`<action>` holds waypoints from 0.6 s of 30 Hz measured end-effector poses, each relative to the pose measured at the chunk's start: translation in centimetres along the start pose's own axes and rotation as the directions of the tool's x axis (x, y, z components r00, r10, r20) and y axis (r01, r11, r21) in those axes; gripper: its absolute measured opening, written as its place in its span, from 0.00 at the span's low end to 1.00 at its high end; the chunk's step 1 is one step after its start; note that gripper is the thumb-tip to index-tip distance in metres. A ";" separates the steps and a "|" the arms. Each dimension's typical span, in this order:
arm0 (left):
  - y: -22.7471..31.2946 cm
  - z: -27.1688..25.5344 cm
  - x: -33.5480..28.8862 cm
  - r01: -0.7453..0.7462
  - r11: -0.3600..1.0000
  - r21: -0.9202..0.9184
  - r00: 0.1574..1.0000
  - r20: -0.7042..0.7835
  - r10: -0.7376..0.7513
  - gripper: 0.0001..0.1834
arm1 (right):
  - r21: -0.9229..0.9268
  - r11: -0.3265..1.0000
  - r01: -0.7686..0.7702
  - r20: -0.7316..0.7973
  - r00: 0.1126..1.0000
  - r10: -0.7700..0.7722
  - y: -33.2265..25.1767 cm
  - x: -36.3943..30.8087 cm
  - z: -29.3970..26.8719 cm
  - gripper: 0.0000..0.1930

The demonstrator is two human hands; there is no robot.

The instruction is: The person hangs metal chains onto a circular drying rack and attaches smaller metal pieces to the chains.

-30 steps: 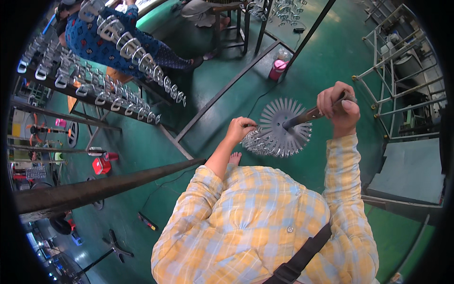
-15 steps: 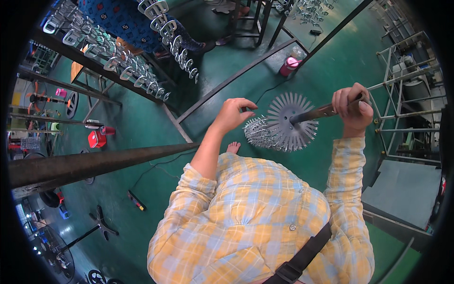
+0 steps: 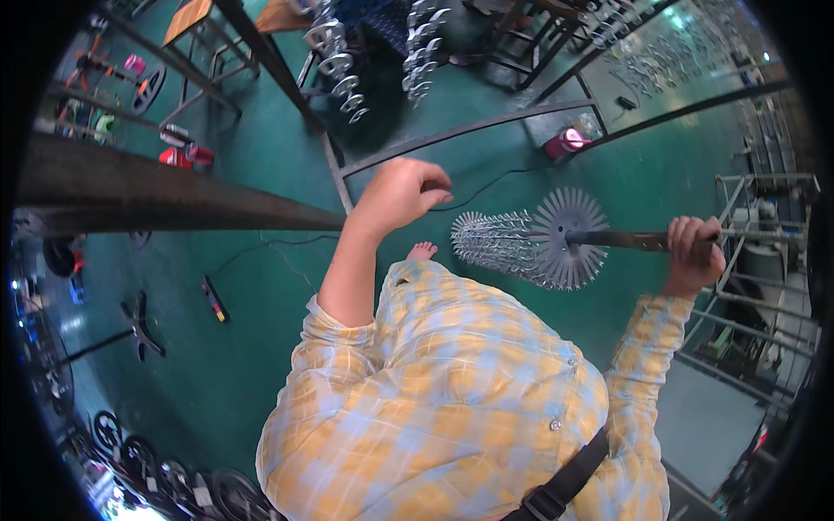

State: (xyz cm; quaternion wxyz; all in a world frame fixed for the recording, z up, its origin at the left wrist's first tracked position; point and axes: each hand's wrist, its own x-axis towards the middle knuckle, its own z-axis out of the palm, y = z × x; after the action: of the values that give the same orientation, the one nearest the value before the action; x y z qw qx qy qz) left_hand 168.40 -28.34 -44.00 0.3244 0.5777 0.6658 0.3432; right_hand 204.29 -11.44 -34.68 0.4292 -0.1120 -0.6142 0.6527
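My right hand (image 3: 695, 256) is wrapped round the end of a brownish metal pole (image 3: 624, 239). The pole runs through a grey slotted disc (image 3: 565, 267) with fin-like blades round its rim. Beyond the disc, a long bundle of small shiny metal pieces (image 3: 495, 247) stretches down to the left. My left hand (image 3: 404, 193) hangs in the air left of the bundle, fingers curled, a gap between thumb and fingers. I see nothing in it, and it touches neither disc nor bundle.
A thick dark beam (image 3: 191, 195) crosses at left. Strings of shiny metal loops (image 3: 334, 65) hang at the top. A pink bottle (image 3: 565, 143) stands beside the floor frame (image 3: 469, 135). A metal cart frame (image 3: 738, 295) is at right. A cable (image 3: 491, 184) lies on the floor.
My right hand has moved right and nearer with the pole, and the disc has moved right too. The view has shifted. More of the metal bundle shows, and my left hand is farther from it.
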 end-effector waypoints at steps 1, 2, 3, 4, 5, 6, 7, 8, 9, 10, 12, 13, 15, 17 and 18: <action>-2.1 1.0 -1.0 0.088 0.995 0.051 0.996 -0.008 -0.087 0.08 | -0.007 1.000 -0.006 0.004 1.000 0.006 0.0 0.2 0.0 0.15; -4.3 2.4 -2.1 0.171 0.980 0.102 0.985 -0.007 -0.171 0.09 | -0.017 1.000 -0.012 -0.002 1.000 0.012 -0.2 0.1 -0.1 0.16; -6.9 3.9 -3.2 0.244 0.938 0.246 0.965 0.033 -0.260 0.09 | -0.014 1.000 -0.024 0.015 1.000 0.024 -0.1 0.1 -0.2 0.16; -8.8 5.5 -4.3 0.276 0.898 0.343 0.948 0.060 -0.314 0.09 | -0.028 0.999 -0.026 -0.016 1.000 0.025 -0.9 -0.4 -0.1 0.16; -11.2 7.0 -6.4 0.381 0.852 0.360 0.902 0.058 -0.428 0.10 | -0.001 0.999 -0.033 -0.003 0.999 0.033 -0.1 0.2 -0.5 0.16; -13.6 8.6 -8.1 0.454 0.808 0.375 0.853 0.080 -0.516 0.11 | -0.008 0.999 -0.043 0.006 0.999 0.043 -0.1 0.3 -0.6 0.16; -16.1 10.2 -9.9 0.497 0.803 0.329 0.827 0.101 -0.553 0.12 | -0.009 0.999 -0.051 0.020 0.998 0.052 -0.2 0.3 -0.7 0.16; -18.4 11.8 -11.5 0.522 0.804 0.286 0.806 0.145 -0.574 0.12 | -0.026 0.998 -0.051 0.007 0.999 0.051 -0.9 -0.2 -0.4 0.16; -20.6 13.6 -13.5 0.623 0.758 0.195 0.751 0.124 -0.649 0.12 | -0.020 0.999 -0.050 0.020 0.999 0.051 -0.8 0.0 -0.6 0.16; -22.5 15.3 -15.5 0.708 0.699 0.103 0.689 0.119 -0.715 0.12 | -0.028 0.998 -0.047 0.000 0.999 0.047 -0.7 -0.1 -0.8 0.16; -24.9 17.8 -19.4 0.803 0.586 -0.104 0.595 0.108 -0.796 0.10 | -0.026 0.998 -0.061 0.009 0.998 0.061 -0.6 0.1 -1.0 0.16; -25.4 18.5 -20.8 0.806 0.581 -0.111 0.591 0.108 -0.799 0.10 | -0.030 0.997 -0.065 0.001 0.998 0.065 -0.6 0.2 -1.1 0.16; -25.6 19.3 -22.6 0.930 0.351 -0.107 0.367 0.215 -0.905 0.10 | -0.028 0.997 -0.070 0.020 0.997 0.071 -0.6 0.4 -1.2 0.16; -24.9 19.9 -23.1 0.912 0.405 -0.064 0.410 0.139 -0.901 0.10 | -0.016 0.998 -0.068 0.029 0.997 0.068 -0.6 0.6 -0.9 0.16; -24.2 20.0 -23.2 0.890 0.456 -0.006 0.455 0.064 -0.888 0.10 | -0.013 0.997 -0.072 0.040 0.997 0.072 -0.5 0.7 -0.9 0.16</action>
State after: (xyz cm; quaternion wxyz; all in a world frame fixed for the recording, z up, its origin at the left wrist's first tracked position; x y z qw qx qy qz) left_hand 174.53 -52.10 -74.42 0.4839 0.1483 0.8539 0.1215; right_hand 204.67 -10.40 -34.14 0.3924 -0.1234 -0.6218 0.6664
